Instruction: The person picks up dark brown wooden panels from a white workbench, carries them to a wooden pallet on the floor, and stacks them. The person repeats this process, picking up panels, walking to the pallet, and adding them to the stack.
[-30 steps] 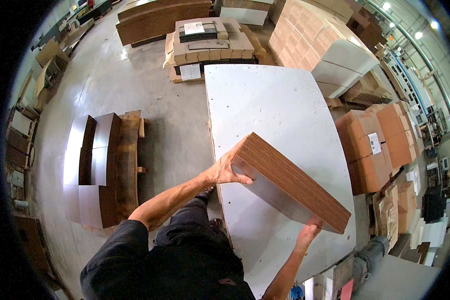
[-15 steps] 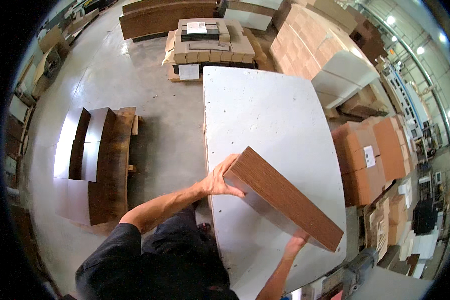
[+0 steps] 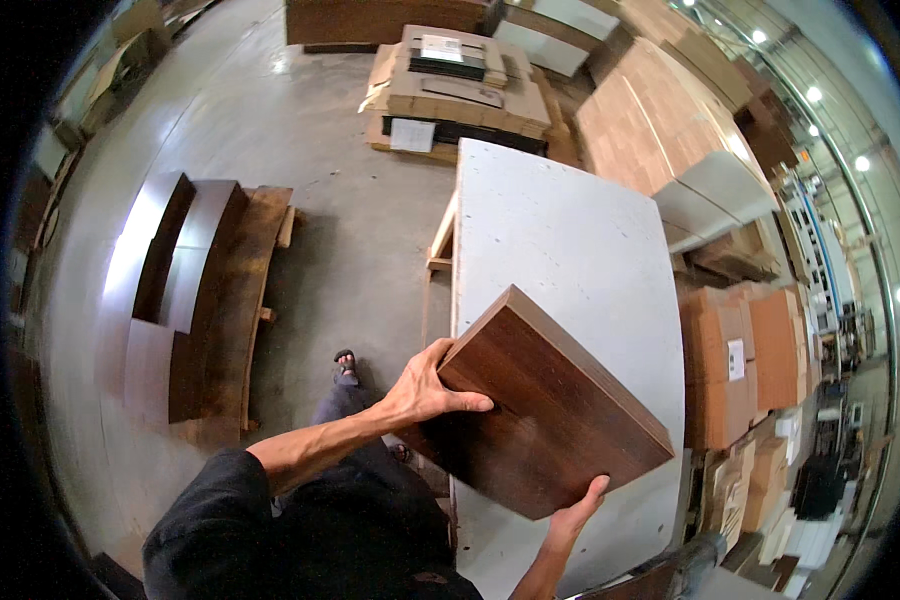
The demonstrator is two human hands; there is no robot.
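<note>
I hold a thick dark-brown wooden panel tilted above the near end of a long white worktable. My left hand grips the panel's left edge, thumb lying on its top face. My right hand supports the panel's lower right edge from underneath, with only the fingers and palm showing. The broad wood-grain face now points up toward me.
A pallet with stacked dark-brown panels sits on the concrete floor to my left. Flat cardboard sheets on a pallet lie beyond the table's far end. Stacks of brown cartons line the right side. My sandalled foot shows below.
The panel has been turned from lying long and edge-on across the table to showing its broad face up, nearer to me. Both hands kept hold of it.
</note>
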